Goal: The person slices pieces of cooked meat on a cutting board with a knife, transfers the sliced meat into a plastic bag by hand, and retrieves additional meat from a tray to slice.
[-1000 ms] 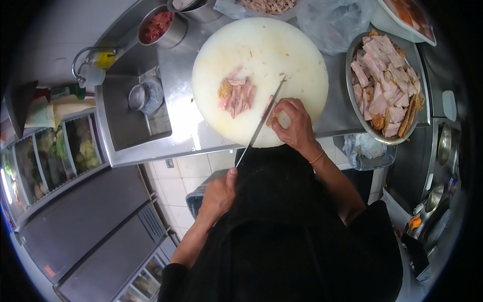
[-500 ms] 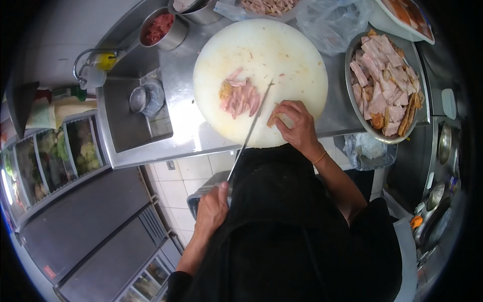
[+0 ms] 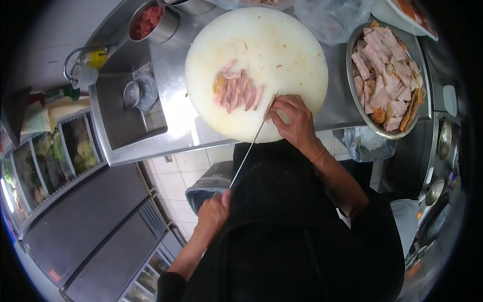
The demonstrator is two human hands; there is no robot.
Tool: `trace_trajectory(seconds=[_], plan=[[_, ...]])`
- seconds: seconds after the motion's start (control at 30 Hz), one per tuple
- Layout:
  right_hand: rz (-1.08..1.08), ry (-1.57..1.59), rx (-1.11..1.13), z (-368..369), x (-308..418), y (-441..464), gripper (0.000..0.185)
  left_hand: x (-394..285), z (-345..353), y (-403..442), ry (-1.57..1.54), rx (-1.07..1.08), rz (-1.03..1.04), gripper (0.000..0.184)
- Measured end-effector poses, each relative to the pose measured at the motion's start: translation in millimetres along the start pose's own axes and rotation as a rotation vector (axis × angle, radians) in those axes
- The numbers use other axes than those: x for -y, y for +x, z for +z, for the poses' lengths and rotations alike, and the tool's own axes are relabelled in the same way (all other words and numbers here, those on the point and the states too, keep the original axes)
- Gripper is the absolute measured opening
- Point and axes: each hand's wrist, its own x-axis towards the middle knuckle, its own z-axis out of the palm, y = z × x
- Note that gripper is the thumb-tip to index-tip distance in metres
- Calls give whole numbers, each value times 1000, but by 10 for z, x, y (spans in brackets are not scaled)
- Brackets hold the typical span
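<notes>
My left hand [image 3: 213, 212] is closed round the handle of a long knife [image 3: 251, 146]. The blade reaches up and right over the near edge of a round white cutting board [image 3: 261, 38]. Pinched under the fingers of my right hand [image 3: 296, 120] is a small piece of meat [image 3: 269, 108], and the blade lies against it. To the left on the board, a loose pile of sliced meat [image 3: 236, 91] lies flat, with a yellowish bit at its left side. Small scraps are scattered over the board.
An oval metal tray [image 3: 350, 80] heaped with meat pieces stands at the right. A metal sink [image 3: 132, 126] with a strainer is at the left. Behind are a pot of red meat [image 3: 163, 26] and a plastic bag [image 3: 329, 20]. A lined bin [image 3: 209, 183] stands below.
The knife has moved right, from beside the sliced pile to the piece under my right fingers. One more strip now lies at the pile's right side. The whole view has shifted slightly.
</notes>
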Motion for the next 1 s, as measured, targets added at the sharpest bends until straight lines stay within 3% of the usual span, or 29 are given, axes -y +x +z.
trace_trajectory(seconds=[0.27,0.63,0.73,0.87,1.0], plan=[[35,11,87,-79,-17,10,21,-502,-329,386,-187,-42,-10,67],[-27,37,-28,610,-168,544,31,-11,-525,565,10,-398,-205,74],[-24,25,-35,696,-188,635,36,8,-430,526,-11,-342,-161,73],[75,174,-26,704,-157,654,39,112,-407,457,-263,-184,-87,76],[30,2,-201,842,-215,620,40,418,-513,503,-754,189,-267,79]])
